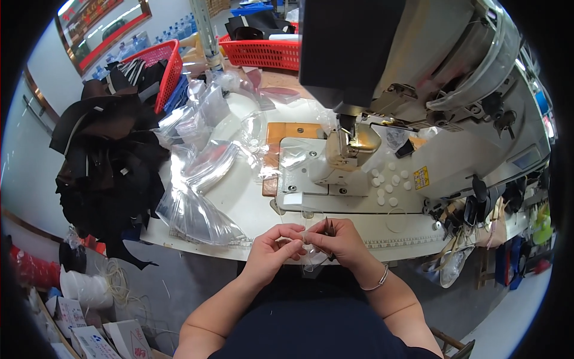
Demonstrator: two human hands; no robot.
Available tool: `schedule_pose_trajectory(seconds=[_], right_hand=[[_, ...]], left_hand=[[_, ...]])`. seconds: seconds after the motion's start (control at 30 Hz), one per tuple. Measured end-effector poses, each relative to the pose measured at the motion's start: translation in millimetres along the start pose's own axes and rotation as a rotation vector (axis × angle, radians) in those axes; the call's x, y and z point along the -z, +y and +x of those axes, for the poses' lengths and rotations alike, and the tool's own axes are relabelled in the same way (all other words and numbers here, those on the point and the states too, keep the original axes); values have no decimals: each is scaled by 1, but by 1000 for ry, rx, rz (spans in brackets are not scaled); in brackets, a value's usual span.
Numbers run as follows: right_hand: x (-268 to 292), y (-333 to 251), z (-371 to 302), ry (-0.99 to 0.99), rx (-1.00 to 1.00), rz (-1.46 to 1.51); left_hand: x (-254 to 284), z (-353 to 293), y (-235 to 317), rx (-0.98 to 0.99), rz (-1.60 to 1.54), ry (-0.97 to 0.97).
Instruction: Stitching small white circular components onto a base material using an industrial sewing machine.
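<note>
Near the front edge of the white table, both my hands meet over a thin clear plastic piece (310,261). My left hand (269,251) pinches it between thumb and fingers. My right hand (345,242) is closed around dark metal thread snips (329,227), its thumb and finger also at the plastic. The snips' tips point away from me; their blades are partly hidden by the fingers. Just beyond my hands stands a sewing machine (341,161) with a raised post and metal bed plate. Left of it lies a heap of curved clear plastic pieces (200,218).
Black fabric pieces (110,173) hang over the table's left end. Red plastic baskets (263,55) stand at the back. Several small white discs (381,193) lie right of the machine post. Tools and straps (487,209) crowd the right edge. Thread spools (84,289) and boxes sit lower left.
</note>
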State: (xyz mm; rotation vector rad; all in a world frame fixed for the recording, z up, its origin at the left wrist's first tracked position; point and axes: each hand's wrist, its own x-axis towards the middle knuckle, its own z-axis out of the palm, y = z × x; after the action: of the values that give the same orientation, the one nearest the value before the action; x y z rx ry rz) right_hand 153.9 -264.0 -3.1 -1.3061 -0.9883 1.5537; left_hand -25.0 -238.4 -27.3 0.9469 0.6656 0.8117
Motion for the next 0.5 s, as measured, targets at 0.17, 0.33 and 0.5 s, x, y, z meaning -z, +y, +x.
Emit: schedule_pose_trajectory(seconds=[0.17, 0.33, 0.5], right_hand=[[0, 3, 0, -55, -18, 0], [2, 3, 0, -92, -33, 136], [-2, 6, -2, -51, 44, 28]], left_hand=[[6, 2, -3, 53, -39, 22], [5, 2, -3, 33, -56, 40], [3, 0, -3, 20, -25, 51]])
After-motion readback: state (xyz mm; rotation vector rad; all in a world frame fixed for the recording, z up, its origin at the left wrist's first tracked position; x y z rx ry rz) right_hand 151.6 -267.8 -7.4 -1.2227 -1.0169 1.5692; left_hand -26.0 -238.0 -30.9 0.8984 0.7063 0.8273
